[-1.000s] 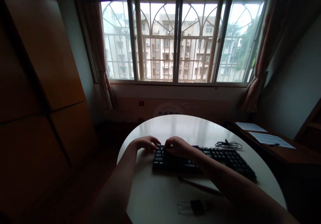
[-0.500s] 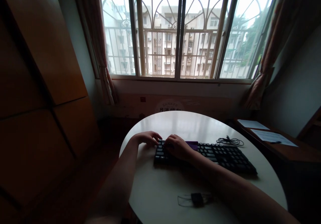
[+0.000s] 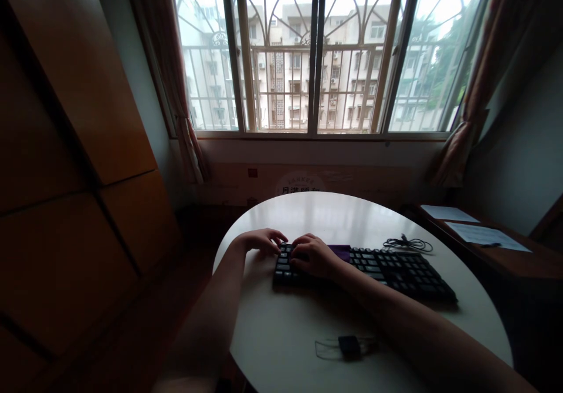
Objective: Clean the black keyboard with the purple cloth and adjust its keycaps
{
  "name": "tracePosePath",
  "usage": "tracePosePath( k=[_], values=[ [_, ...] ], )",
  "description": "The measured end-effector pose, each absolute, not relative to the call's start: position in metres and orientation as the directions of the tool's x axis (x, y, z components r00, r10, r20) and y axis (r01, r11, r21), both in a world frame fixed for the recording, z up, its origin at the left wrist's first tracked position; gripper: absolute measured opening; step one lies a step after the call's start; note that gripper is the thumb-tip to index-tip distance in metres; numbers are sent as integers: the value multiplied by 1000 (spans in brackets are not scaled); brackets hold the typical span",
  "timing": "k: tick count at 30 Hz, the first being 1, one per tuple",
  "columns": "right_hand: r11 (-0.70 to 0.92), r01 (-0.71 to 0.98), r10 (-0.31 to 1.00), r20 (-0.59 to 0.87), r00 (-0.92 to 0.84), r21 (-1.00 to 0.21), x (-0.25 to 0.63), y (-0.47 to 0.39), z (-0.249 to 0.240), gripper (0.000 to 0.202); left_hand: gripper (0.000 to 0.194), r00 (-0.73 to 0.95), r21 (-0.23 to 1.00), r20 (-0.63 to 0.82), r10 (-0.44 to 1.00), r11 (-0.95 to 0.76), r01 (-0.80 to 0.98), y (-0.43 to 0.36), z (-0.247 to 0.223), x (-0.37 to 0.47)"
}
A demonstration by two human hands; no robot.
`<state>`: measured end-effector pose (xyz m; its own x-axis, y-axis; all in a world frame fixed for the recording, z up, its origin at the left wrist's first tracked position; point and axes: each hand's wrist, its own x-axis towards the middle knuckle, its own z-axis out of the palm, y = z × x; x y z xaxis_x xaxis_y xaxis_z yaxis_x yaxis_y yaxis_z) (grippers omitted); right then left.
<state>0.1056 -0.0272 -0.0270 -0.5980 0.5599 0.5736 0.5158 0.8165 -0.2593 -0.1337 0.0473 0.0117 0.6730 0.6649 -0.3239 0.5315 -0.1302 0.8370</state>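
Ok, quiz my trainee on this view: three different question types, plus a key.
1. True or false: the coiled cable lies beyond the far edge of the keyboard.
2. What colour is the cloth beside the right hand? a) yellow, b) purple, c) white
3. Fill in: the fingertips of the ____ hand are at the keyboard's left end.

Key: 1 true; 2 b; 3 left, the left hand.

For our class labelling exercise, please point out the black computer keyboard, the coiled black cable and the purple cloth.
Black computer keyboard [image 3: 375,266], head view: keys near its middle.
Coiled black cable [image 3: 408,244], head view: the middle of its coils.
Purple cloth [image 3: 341,253], head view: its uncovered part.
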Motion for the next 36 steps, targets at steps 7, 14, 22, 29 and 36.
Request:
tracePosePath(
  k=[7, 14, 22, 29, 36],
  values=[
    [840, 446, 535, 612, -582, -309, 101, -23, -20, 12, 59, 674, 830, -290, 680, -172, 531, 52, 6, -132],
    [869, 417, 491, 565, -663, -267, 93, -31, -20, 13, 59, 682, 854, -292, 671, -137, 501, 52, 6, -134],
    [842, 498, 529, 498, -687, -208, 107, -30, -23, 20, 56, 674, 846, -300, 675, -137, 515, 57, 3, -139],
    [836, 523, 535, 465, -705, -169, 86, -32, -24, 25, 47, 717, 858, -275, 640, -173, 484, 58, 0, -137],
    [821, 538, 566, 400, -720, -192, 97, -31, -17, 23, 52, 698, 861, -282, 659, -147, 486, 61, -1, -139]
  ],
)
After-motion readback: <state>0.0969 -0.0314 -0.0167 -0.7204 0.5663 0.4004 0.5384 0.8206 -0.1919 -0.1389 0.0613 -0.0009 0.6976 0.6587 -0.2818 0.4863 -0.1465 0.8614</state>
